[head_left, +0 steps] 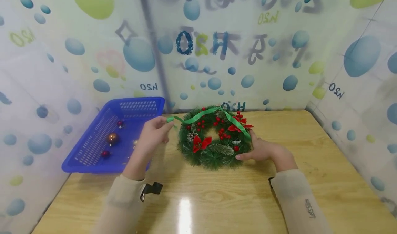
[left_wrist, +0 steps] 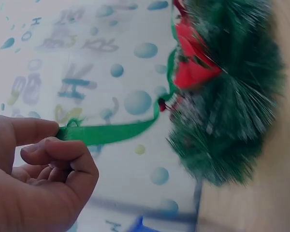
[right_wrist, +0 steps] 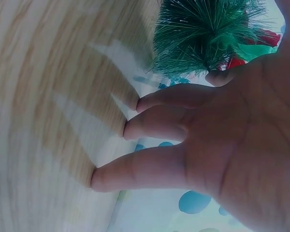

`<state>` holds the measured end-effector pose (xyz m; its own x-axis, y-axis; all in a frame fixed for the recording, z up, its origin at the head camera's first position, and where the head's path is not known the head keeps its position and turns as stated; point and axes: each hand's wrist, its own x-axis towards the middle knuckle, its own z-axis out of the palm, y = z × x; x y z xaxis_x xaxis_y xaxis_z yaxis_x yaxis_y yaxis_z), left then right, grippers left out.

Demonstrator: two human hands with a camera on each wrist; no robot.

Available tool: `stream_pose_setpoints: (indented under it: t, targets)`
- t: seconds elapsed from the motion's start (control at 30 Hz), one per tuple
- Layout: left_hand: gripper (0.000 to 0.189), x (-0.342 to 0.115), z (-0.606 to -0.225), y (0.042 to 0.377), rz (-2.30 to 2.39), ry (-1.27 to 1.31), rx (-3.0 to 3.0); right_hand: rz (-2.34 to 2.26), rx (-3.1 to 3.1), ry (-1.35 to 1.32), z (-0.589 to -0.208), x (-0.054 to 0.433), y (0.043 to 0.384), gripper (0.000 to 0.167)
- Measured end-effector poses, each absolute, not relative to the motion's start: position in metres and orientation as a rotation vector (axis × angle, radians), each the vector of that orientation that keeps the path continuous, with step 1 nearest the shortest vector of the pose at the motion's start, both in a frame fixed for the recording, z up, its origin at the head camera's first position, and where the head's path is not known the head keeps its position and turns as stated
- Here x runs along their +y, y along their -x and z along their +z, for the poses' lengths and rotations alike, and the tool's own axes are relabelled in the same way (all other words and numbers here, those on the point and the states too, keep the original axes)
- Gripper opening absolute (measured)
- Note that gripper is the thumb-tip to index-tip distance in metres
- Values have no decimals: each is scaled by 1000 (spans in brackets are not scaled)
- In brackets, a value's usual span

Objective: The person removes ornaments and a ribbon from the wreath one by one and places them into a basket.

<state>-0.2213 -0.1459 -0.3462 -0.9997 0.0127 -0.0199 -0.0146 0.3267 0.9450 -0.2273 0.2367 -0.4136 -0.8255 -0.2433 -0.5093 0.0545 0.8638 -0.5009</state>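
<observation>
A green wreath [head_left: 214,160] with red berries, red poinsettia flowers [head_left: 201,144] and a frosted pine cone lies on the wooden table. Green ribbon [head_left: 237,123] runs across its top and down its right side. At the wreath's left, my left hand [head_left: 152,134] pinches the ribbon's free end between thumb and index finger; the left wrist view shows this ribbon [left_wrist: 106,134] stretched toward the wreath. My right hand [head_left: 263,150] is at the wreath's right edge, thumb at the front. In the right wrist view its spread fingers [right_wrist: 140,169] touch the tabletop.
A blue plastic basket [head_left: 139,105] stands at the table's left, holding a copper-coloured ball ornament [head_left: 113,138] and small dark red balls [head_left: 105,154]. Behind the wooden table [head_left: 223,199] rises a wall covering [head_left: 198,72] printed with drops. Bare tabletop lies in front of the wreath.
</observation>
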Motion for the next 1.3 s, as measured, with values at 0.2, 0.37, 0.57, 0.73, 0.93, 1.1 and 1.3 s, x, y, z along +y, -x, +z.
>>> stream_pose_setpoints:
  t: [0.2,0.37,0.57,0.73,0.93,1.1,1.3]
  targets:
    - [21,-104,-332,235,1882,-107,2490,-689,2440,126,-417,240,226,148]
    - [19,-65,-324,247,1901,-245,2419,-706,2428,117,-421,243,224,148]
    - [25,-32,-321,256,1843,-353,2389,-700,2432,129,-421,243,224,148]
    - [26,-19,-311,260,1797,-401,2378,-698,2439,138,-421,242,226,147]
    - [28,-20,-298,272,1751,-426,2416,-681,2454,138,-416,239,226,147]
    - [37,-33,-292,282,1695,-423,2443,-684,2447,135,-412,238,225,146]
    - [30,-74,-284,295,1563,-354,2539,-682,2454,141,-412,235,226,146]
